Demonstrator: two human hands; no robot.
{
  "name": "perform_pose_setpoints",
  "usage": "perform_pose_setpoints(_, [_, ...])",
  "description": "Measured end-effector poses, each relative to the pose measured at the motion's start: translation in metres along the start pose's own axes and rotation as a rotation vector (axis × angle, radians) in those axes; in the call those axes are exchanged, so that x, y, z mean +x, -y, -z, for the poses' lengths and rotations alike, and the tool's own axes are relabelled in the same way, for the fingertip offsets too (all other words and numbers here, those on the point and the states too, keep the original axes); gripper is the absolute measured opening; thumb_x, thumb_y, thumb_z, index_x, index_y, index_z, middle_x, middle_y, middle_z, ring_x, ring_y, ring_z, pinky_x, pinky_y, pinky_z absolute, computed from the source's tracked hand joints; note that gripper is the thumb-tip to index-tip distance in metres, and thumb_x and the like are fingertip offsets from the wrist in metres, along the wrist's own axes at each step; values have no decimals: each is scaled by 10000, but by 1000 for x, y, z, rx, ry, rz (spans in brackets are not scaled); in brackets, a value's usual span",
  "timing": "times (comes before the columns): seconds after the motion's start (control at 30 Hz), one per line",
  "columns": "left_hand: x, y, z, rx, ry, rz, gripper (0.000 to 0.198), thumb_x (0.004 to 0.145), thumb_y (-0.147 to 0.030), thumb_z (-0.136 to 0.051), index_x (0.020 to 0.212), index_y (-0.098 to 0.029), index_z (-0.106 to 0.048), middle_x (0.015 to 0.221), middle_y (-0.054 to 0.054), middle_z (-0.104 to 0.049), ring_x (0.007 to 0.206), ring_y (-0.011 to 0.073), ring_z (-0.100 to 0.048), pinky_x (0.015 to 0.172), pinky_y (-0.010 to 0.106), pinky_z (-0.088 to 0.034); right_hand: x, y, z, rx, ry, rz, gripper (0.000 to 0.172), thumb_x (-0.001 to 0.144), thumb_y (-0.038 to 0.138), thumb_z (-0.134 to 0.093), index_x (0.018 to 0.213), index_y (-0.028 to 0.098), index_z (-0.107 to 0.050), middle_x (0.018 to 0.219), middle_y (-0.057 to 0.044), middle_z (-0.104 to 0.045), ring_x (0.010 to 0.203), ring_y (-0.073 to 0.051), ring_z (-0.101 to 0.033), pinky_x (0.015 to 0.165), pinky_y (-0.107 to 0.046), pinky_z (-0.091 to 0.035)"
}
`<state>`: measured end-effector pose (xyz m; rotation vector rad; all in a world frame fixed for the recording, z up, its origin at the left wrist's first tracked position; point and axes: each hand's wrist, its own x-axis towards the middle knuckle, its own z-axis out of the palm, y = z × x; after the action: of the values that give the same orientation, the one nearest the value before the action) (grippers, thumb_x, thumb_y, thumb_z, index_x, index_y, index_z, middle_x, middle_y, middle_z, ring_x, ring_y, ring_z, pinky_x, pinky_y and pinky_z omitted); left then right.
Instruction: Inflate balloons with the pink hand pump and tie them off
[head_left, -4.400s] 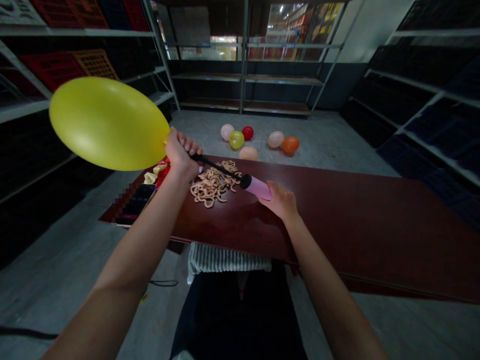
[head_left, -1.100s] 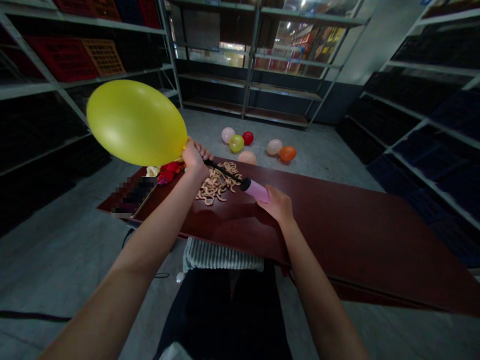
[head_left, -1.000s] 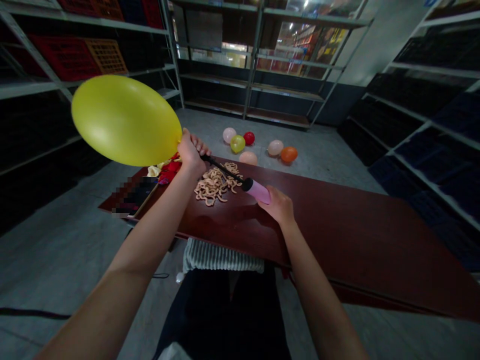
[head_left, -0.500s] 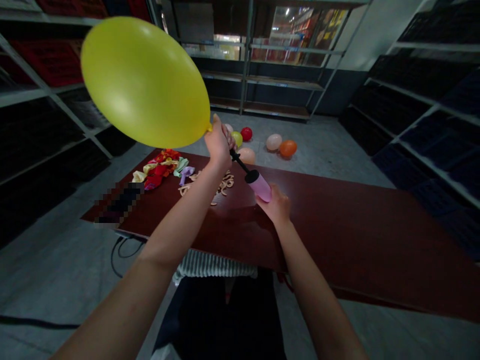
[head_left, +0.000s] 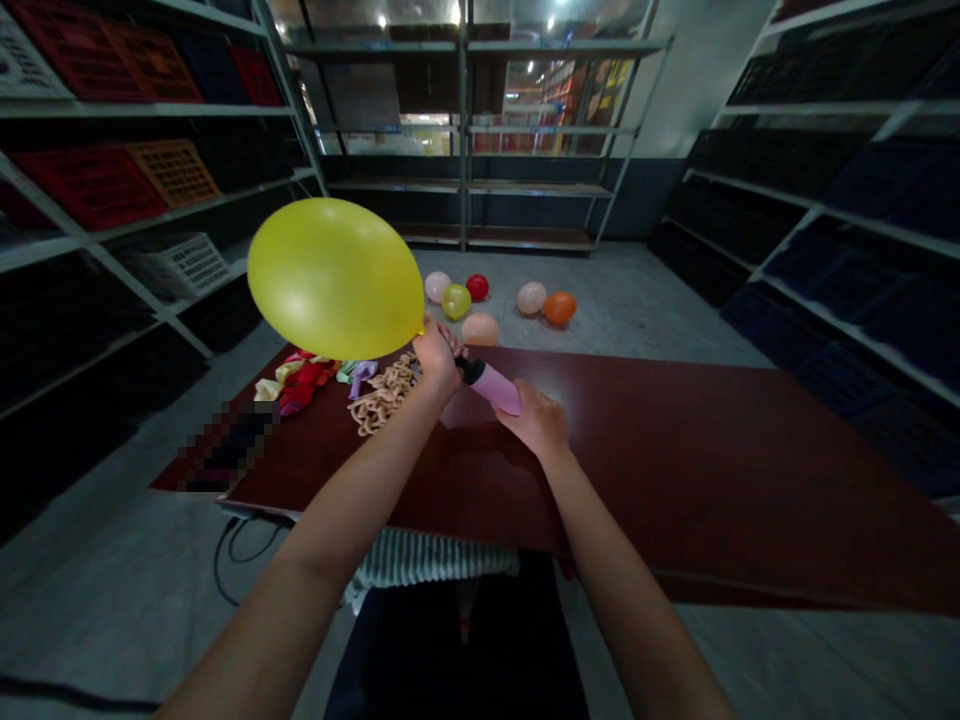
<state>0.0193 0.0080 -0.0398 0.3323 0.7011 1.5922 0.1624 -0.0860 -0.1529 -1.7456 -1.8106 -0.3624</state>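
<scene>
A large inflated yellow balloon (head_left: 335,280) points up and left from my left hand (head_left: 439,358). That hand is closed around the balloon's neck and the black end of a pink balloon pump (head_left: 495,387); the nozzle is hidden by my fingers. My right hand (head_left: 540,420) is wrapped round the lower right end of the pump's pink barrel, above the table. Only a short black part shows between the barrel and my left hand. Left of my forearm lie uninflated coloured balloons (head_left: 304,383) and a pile of tan, curled strips (head_left: 382,395).
The dark red table (head_left: 675,450) stretches to the right. Several inflated balloons, including an orange one (head_left: 559,309) and a red one (head_left: 477,288), rest on the floor behind it. Shelves with crates (head_left: 172,170) stand left and right. A cable (head_left: 221,570) hangs at the left front.
My hands have come closer together, and the black rod between them has slid out of sight into the pump. The camera has tilted up, so the balloon appears lower in view.
</scene>
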Motion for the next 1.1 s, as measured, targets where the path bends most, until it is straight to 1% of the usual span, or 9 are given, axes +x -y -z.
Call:
perform_pose_setpoints(0.1, [2,-12,18,20,-9,-8,539,1030,-426,-505,580,-213,-297,417,-77,-256,296,79,-246,336,230,-227,-1,3,2,-25,41,66,339,866,476,-665,1065,203,-648,922,-55,-752,789,-204,-691,625,-283,-337])
perform_pose_setpoints(0.23, [2,-31,33,-6,-21,-47,553,1032,-409,-492,567,-211,-269,414,-74,-235,304,86,-233,343,239,-232,-3,4,4,-61,61,106,345,861,458,-673,1094,205,-650,967,-58,-755,805,-201,-690,642,-285,-349])
perform_pose_setpoints(0.43, [1,-76,51,-33,-31,-69,522,1055,-329,-421,572,-202,-269,428,-71,-235,321,80,-245,367,236,-252,-5,6,6,-69,111,148,334,855,450,-671,1093,215,-657,934,-41,-748,810,-194,-684,660,-281,-371])
perform_pose_setpoints(0.6, [0,-121,56,-35,-24,-91,540,1076,-370,-382,579,-195,-260,425,-66,-225,317,76,-232,366,231,-247,-5,6,6,-41,113,180,343,851,421,-673,1118,207,-655,945,-52,-751,815,-198,-687,676,-279,-400])
perform_pose_setpoints(0.7, [-2,-135,50,-33,7,-131,543,1076,-384,-392,582,-195,-269,431,-66,-225,320,78,-222,362,232,-248,-6,5,4,-7,79,194,349,853,418,-667,1123,197,-657,948,-62,-755,822,-206,-695,692,-281,-425])
perform_pose_setpoints(0.77, [-4,-136,42,-20,28,-159,551,1073,-399,-403,577,-197,-274,432,-64,-223,324,82,-216,357,233,-241,-6,3,2,12,59,188,334,852,417,-663,1102,195,-663,928,-60,-756,806,-206,-698,686,-280,-431])
perform_pose_setpoints(0.87, [-5,-126,25,-1,42,-195,570,1065,-447,-417,570,-203,-273,432,-62,-217,328,87,-205,352,238,-225,-7,-1,1,32,6,144,324,842,413,-664,1076,189,-667,897,-62,-756,780,-209,-701,669,-280,-432])
perform_pose_setpoints(1.0, [-6,-101,-2,42,69,-208,584,1049,-490,-442,567,-214,-262,425,-65,-215,323,85,-193,345,249,-209,-7,-8,-1,71,-46,84,329,818,395,-676,1072,187,-660,893,-65,-758,761,-215,-703,655,-286,-437])
perform_pose_setpoints(1.1, [-8,-73,-17,87,103,-188,585,1056,-470,-434,555,-218,-267,403,-64,-220,303,85,-205,333,251,-205,-6,-9,-2,80,-61,36,346,798,397,-697,1068,185,-658,848,-64,-752,731,-221,-701,641,-290,-436])
